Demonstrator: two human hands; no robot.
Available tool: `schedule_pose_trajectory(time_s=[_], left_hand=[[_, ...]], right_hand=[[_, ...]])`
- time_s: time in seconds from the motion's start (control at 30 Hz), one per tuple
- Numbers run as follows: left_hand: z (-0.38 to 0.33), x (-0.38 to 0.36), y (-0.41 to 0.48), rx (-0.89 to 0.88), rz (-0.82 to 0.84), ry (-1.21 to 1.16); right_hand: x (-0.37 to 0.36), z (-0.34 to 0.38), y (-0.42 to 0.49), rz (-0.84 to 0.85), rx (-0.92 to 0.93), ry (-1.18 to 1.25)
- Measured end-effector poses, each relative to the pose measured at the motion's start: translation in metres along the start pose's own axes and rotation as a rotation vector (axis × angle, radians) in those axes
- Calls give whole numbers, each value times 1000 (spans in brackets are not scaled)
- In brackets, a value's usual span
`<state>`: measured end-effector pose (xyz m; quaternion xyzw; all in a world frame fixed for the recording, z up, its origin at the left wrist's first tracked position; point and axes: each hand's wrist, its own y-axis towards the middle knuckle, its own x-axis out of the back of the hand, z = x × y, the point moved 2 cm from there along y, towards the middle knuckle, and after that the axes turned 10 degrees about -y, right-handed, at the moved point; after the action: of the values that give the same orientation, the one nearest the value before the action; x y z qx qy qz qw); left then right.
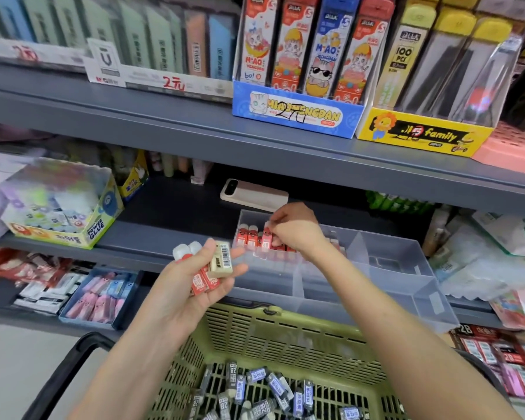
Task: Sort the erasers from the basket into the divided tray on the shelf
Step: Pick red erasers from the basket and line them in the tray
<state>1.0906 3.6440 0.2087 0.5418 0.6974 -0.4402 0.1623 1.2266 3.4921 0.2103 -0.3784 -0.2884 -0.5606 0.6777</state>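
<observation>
Fingers (275, 228) of the right hand (297, 233) are pinched on a red-sleeved eraser (266, 239) in the back-left compartment of the divided tray (406, 268), while several mixed erasers (214, 268) are gripped by the left hand (191, 286) above the basket (285, 334), in which dark-sleeved erasers (273, 386) are lying.

The right hand (294, 228) covers the right part of the red erasers (249, 237) in the back-left compartment of the divided tray (406, 268), so I cannot tell if its fingertips pinch one or only touch it. The left hand (194, 286) hides part of the eraser bundle (208, 275); their number is unclear. The lower edge of the frame cuts off the basket (285, 338). At middle left, the glue box (58, 207) is blurred.
</observation>
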Motion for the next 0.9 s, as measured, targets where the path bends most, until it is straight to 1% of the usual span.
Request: schedule_pose_trajectory(time_s=[0.13,0.23,0.27,0.3,0.33,0.37,0.4,0.43,0.47,0.5,0.53,0.57,0.63,0.7,0.8,0.83,0.9], left_hand=[[-5,1,1,21,45,-82],[-7,0,0,20,63,-138],[-7,0,0,19,60,-141],[-8,0,-1,18,52,-132],[-8,0,-1,15,45,-99],[-8,0,-2,9,52,-31],[-8,0,-3,-2,76,68],[-7,-2,-5,-11,110,170],[-7,-4,-7,-19,149,260],[-5,-6,-9,-23,181,336],[-4,-8,-10,-19,205,401],[-2,-11,-12,-8,232,455],[3,-16,-15,24,292,533],[7,-22,-17,53,342,570],[13,-29,-19,87,387,574],[15,-30,-20,97,391,578],[18,-29,-19,104,366,586]], right_hand=[[-7,3,5,59,39,-179],[-7,10,4,48,67,-362],[-6,12,0,5,74,-433],[-4,15,-6,-72,96,-481],[-2,18,-15,-165,147,-457],[1,21,-27,-229,225,-339],[5,25,-39,-219,308,-150],[9,30,-51,-129,387,51],[13,35,-64,-4,452,182],[15,39,-74,102,507,206],[17,41,-82,171,546,169],[19,41,-87,199,559,121],[23,38,-92,171,547,79],[25,30,-96,197,500,156],[24,13,-104,352,411,400],[24,7,-103,358,396,481],[28,-2,-95,287,329,666]])
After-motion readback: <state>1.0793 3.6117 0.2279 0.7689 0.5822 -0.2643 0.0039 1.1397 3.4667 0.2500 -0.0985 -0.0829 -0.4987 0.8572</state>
